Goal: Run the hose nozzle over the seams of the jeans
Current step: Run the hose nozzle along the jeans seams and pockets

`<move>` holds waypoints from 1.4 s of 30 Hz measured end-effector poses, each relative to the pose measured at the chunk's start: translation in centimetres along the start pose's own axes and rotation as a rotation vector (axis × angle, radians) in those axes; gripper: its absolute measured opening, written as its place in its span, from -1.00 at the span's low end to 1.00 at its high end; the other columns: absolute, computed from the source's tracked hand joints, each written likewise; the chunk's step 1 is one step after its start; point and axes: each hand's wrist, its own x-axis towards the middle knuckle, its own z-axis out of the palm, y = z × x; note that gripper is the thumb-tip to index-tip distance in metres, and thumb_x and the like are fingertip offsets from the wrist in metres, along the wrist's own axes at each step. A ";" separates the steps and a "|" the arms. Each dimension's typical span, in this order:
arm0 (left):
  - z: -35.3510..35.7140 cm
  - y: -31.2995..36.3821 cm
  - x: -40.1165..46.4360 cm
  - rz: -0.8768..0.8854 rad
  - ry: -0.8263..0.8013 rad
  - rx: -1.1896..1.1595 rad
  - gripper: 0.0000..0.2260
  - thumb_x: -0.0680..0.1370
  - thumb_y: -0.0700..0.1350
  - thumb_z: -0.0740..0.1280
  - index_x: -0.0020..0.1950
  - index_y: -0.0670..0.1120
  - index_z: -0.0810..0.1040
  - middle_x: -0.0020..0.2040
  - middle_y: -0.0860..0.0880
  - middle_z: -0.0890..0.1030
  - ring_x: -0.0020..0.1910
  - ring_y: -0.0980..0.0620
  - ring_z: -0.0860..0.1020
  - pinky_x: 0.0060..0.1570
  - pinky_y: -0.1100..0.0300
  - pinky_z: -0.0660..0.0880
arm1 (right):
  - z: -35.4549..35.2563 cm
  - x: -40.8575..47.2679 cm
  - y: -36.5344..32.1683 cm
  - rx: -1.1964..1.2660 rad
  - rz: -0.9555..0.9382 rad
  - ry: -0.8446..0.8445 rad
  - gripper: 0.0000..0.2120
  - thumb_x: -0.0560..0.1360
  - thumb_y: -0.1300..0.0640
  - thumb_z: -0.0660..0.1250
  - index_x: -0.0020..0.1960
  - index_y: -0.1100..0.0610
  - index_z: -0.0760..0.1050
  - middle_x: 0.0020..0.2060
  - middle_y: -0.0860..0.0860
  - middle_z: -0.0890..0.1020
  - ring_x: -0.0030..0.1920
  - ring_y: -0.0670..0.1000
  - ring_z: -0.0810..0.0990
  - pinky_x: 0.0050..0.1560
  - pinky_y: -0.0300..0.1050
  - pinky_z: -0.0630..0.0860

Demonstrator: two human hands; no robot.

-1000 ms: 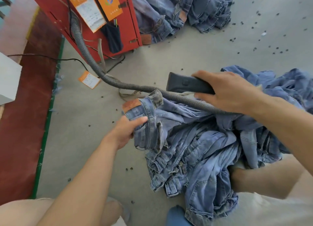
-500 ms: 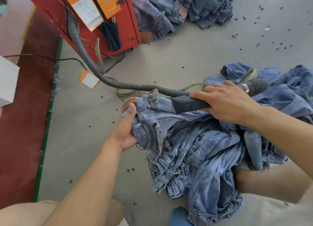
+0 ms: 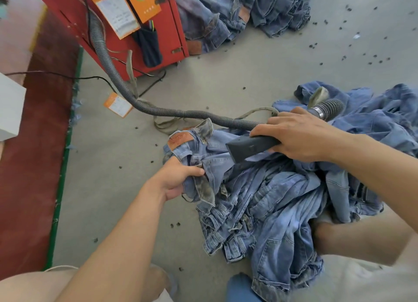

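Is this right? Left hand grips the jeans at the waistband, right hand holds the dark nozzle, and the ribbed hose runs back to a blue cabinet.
Not quite: the head view shows the cabinet is red, not blue. The rest stands: the left hand grips the jeans at the waistband, the right hand holds the dark nozzle, and the ribbed hose runs back to it.

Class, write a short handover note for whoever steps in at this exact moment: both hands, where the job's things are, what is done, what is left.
Left hand grips the jeans at the waistband, near the leather patch.
Right hand holds the hose nozzle, its mouth down on the denim just below the waistband.
The hose trails across the floor to the red machine.
Done: cannot tell which seams are finished.
Left: run the nozzle along the seams.
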 end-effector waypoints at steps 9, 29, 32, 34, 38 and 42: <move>1.6 2.4 -1.9 0.117 -0.073 -0.139 -0.64 0.56 -0.50 0.30 0.33 -0.27 0.56 0.26 -0.35 0.62 0.27 -0.40 0.58 0.27 -0.33 0.52 | -1.4 0.2 2.1 0.225 0.142 0.056 -0.57 0.57 -0.02 0.42 0.31 -0.33 0.33 0.02 -0.31 0.48 0.15 -0.01 0.50 0.24 0.16 0.34; 0.9 2.4 -2.7 0.123 -0.216 -0.120 -0.64 0.56 -0.42 0.32 0.35 -0.29 0.56 0.30 -0.40 0.57 0.28 -0.41 0.57 0.27 -0.31 0.53 | -2.6 0.6 -1.1 0.277 0.048 0.008 -0.58 0.58 0.04 0.42 0.29 -0.31 0.36 0.00 -0.44 0.44 0.08 -0.22 0.36 0.27 0.13 0.28; 1.0 2.4 -2.9 0.112 -0.250 -0.140 -0.60 0.53 -0.41 0.33 0.37 -0.24 0.57 0.32 -0.38 0.58 0.29 -0.40 0.57 0.27 -0.28 0.54 | -2.6 0.7 -2.7 0.284 -0.008 0.015 -0.61 0.59 0.03 0.40 0.31 -0.29 0.38 0.07 -0.42 0.46 0.10 -0.24 0.33 0.28 0.08 0.25; 1.1 2.5 -2.9 0.111 -0.257 -0.169 -0.60 0.53 -0.40 0.34 0.38 -0.24 0.56 0.32 -0.39 0.57 0.26 -0.36 0.59 0.25 -0.25 0.56 | -3.1 0.8 -3.2 0.337 -0.003 0.062 -0.61 0.59 0.04 0.41 0.33 -0.24 0.41 0.14 -0.28 0.56 0.16 -0.13 0.45 0.28 0.08 0.27; 1.3 2.9 -2.8 0.077 -0.129 -0.210 -0.65 0.57 -0.38 0.35 0.37 -0.31 0.54 0.30 -0.37 0.59 0.23 -0.31 0.63 0.14 -0.13 0.63 | -4.4 0.6 -2.2 0.520 0.053 0.182 -0.62 0.56 0.10 0.47 0.29 -0.18 0.46 0.01 -0.28 0.58 0.03 -0.08 0.55 0.11 -0.01 0.39; 1.0 3.2 -2.7 0.096 -0.014 -0.246 -0.66 0.58 -0.40 0.34 0.36 -0.28 0.55 0.26 -0.35 0.63 0.17 -0.27 0.66 0.09 -0.12 0.66 | -4.0 0.2 -1.1 0.381 0.115 0.125 -0.62 0.58 0.06 0.44 0.31 -0.21 0.42 0.02 -0.27 0.55 0.05 -0.03 0.52 0.20 0.11 0.36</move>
